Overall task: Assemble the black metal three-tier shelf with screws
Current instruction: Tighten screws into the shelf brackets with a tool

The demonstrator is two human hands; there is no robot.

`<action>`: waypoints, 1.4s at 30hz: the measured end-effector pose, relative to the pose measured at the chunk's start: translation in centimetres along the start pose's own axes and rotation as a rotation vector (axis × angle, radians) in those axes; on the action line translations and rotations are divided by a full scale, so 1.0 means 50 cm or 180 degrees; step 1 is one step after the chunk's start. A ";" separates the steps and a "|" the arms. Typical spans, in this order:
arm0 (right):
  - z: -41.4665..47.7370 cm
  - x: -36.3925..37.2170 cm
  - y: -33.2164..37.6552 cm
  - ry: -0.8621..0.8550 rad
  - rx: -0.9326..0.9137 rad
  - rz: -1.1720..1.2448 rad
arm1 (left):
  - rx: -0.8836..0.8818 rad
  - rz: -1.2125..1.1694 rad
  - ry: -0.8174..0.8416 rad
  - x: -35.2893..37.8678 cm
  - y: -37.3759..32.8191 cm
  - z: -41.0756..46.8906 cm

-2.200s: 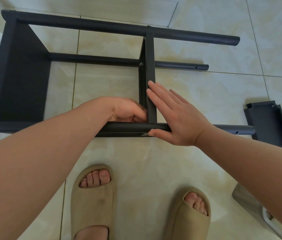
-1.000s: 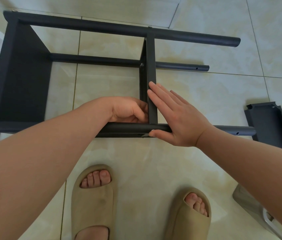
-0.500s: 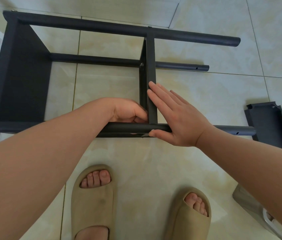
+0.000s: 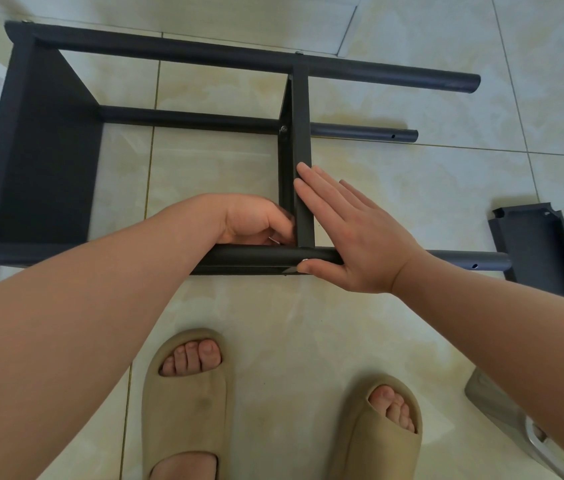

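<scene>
In the head view the black shelf frame (image 4: 48, 161) lies on its side on the tiled floor (image 4: 412, 202), in the upper half of the picture. Its poles run from left to right. One tier closes the left end, and the middle tier (image 4: 301, 133) stands across, from the far pole (image 4: 342, 69) down to the near pole (image 4: 256, 259). The corner where the middle tier meets the near pole is in the centre of the frame, directly between the two hands, and I think the next move depends on this place. The left hand (image 4: 256, 221) is on the left side of this corner, with fingers curled close into it. A small bright bit shows under them, but I cannot tell whether it is a screw or a tool, or whether the hand grips it. The right hand (image 4: 353, 237) is spread flat, its straight fingers (image 4: 311, 188) pressing the right face of the middle tier and the thumb against the near pole; it holds nothing. The left hand is nearer to the joint, so probably it does the fastening while the right one steadies. A loose panel (image 4: 540, 251), probably the third tier, lies at the right edge, just beside the free end of the near pole.
</scene>
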State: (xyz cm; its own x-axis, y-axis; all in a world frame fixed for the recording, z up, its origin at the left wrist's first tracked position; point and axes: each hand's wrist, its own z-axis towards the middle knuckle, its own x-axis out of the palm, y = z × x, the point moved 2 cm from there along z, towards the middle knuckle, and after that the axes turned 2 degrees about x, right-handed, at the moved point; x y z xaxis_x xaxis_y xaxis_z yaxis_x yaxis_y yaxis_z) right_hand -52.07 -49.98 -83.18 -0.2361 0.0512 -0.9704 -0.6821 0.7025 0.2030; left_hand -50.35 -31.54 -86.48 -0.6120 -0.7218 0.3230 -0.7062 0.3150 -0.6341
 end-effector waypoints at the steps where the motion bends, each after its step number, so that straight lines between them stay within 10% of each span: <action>1: 0.000 0.000 0.000 0.0010 0.0003 -0.0008 | -0.0002 -0.0066 0.0016 -0.001 0.001 0.001; 42: 0.000 0.001 0.000 0.0038 0.0009 0.0002 | -0.0196 0.0203 0.0002 0.004 -0.003 0.000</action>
State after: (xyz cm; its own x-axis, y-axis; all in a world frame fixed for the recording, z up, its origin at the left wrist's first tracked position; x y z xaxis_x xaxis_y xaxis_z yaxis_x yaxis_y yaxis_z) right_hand -52.08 -49.97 -83.21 -0.2446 0.0432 -0.9687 -0.6800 0.7045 0.2031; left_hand -50.38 -31.75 -86.33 -0.6566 -0.6988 0.2838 -0.6864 0.3976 -0.6089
